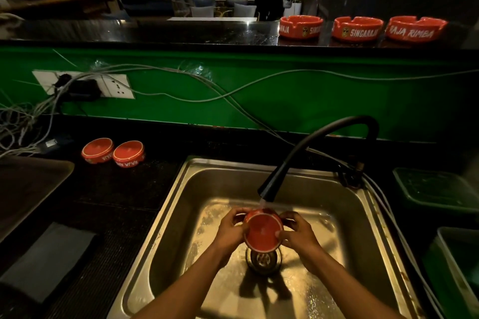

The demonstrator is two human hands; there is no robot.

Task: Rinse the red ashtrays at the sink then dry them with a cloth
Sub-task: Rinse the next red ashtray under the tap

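A red ashtray (263, 232) is tilted with its underside toward me, under the water running from the black tap spout (269, 189) above the steel sink (181, 189). My left hand (230, 230) grips its left rim and my right hand (298, 234) grips its right rim. Two more red ashtrays (98, 150) (128, 153) lie upside down on the black counter left of the sink. Three red ashtrays (300, 26) (357, 28) (416, 28) stand upright on the raised bar top at the back right.
A dark grey cloth (49, 261) lies on the counter at the lower left. A wall socket (85, 84) with loose cables (233, 96) hangs on the green panel behind the sink. Green tubs (435, 189) (456, 267) stand to the right. A dark tray (26, 189) sits at the left.
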